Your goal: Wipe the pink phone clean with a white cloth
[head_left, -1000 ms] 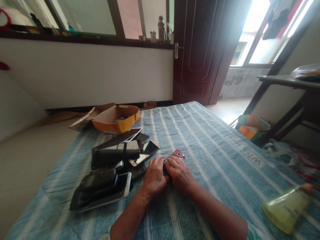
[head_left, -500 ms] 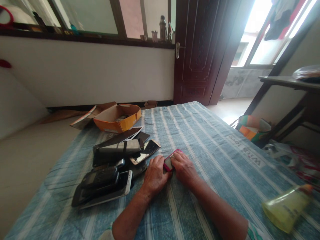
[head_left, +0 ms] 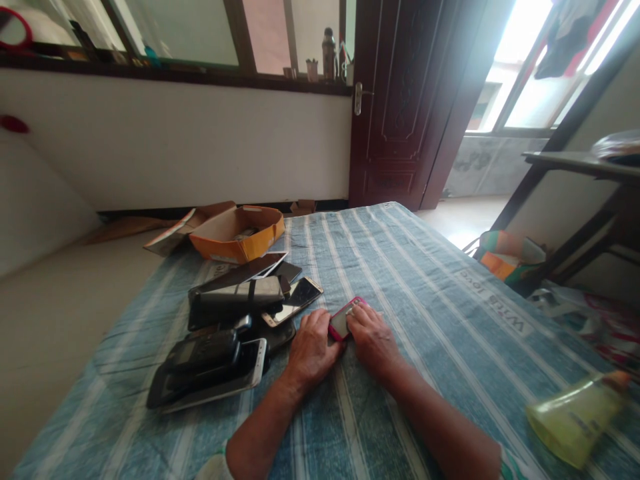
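Observation:
A small phone with a bright pink edge (head_left: 341, 325) lies on the striped bedspread, between my two hands. My left hand (head_left: 311, 348) is closed at its left side, thumb along the near edge, and holds it there. My right hand (head_left: 373, 335) rests over the phone's right part with bent fingers pressed together. A little pale material shows by those fingers, too small to name for certain. Just left of my left hand, a gold-edged phone (head_left: 295, 303) with a dark screen lies against the pile.
Several dark phones and tablets form a pile, with a white-edged tablet (head_left: 253, 373) at its front. Behind stands an open orange cardboard box (head_left: 237, 243) with things inside. A yellow translucent pouch (head_left: 573, 420) lies at right on the bedspread (head_left: 430, 300).
My right fingers have shifted slightly over the pink-edged phone, showing a little more of its face. My left hand keeps its hold. The whole view has moved a touch.

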`<action>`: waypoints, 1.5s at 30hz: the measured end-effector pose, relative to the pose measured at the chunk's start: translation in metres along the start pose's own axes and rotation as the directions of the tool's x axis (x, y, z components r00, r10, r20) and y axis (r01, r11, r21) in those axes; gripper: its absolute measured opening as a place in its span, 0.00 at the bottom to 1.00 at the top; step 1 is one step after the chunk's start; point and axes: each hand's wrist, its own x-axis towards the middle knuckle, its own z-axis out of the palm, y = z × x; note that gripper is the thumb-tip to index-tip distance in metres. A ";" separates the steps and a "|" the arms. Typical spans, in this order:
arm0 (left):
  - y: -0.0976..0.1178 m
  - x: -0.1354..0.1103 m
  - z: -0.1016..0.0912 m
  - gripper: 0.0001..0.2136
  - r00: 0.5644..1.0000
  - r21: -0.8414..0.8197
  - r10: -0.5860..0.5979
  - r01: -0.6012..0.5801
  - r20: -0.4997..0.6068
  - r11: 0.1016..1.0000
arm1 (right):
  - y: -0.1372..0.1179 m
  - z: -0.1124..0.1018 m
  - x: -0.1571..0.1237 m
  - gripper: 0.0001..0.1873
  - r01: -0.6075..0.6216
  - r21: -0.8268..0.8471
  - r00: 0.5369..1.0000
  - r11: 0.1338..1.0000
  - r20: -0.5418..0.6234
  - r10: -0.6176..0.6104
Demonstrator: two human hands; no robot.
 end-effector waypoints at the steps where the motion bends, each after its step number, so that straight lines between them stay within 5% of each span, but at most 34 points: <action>1: 0.000 0.000 0.000 0.13 1.000 0.001 -0.002 0.002 0.002 1.000 | -0.003 0.000 -0.003 0.12 0.009 -0.001 1.000 1.000 -0.001 -0.009; 9: 0.001 -0.001 -0.002 0.14 1.000 -0.002 -0.010 0.010 0.021 1.000 | -0.020 0.002 -0.014 0.14 0.134 0.049 0.991 0.990 -0.019 -0.133; 20: 0.000 -0.002 0.001 0.14 1.000 -0.009 0.023 -0.023 -0.015 1.000 | -0.008 -0.004 -0.014 0.13 -0.017 -0.070 1.000 0.997 -0.015 0.016; 30: 0.000 0.000 0.000 0.18 0.999 0.009 -0.012 0.012 0.035 1.000 | -0.015 0.004 -0.002 0.13 0.175 0.146 0.984 0.974 -0.060 -0.168; 37: -0.001 0.000 -0.001 0.14 1.000 0.001 0.005 -0.005 0.012 1.000 | 0.000 -0.001 0.012 0.10 0.016 0.118 0.999 0.993 0.047 -0.022; 45: -0.004 0.002 0.001 0.17 1.000 -0.038 0.014 -0.015 -0.019 0.999 | 0.036 0.000 0.007 0.23 -0.255 0.292 0.961 0.922 -0.028 0.275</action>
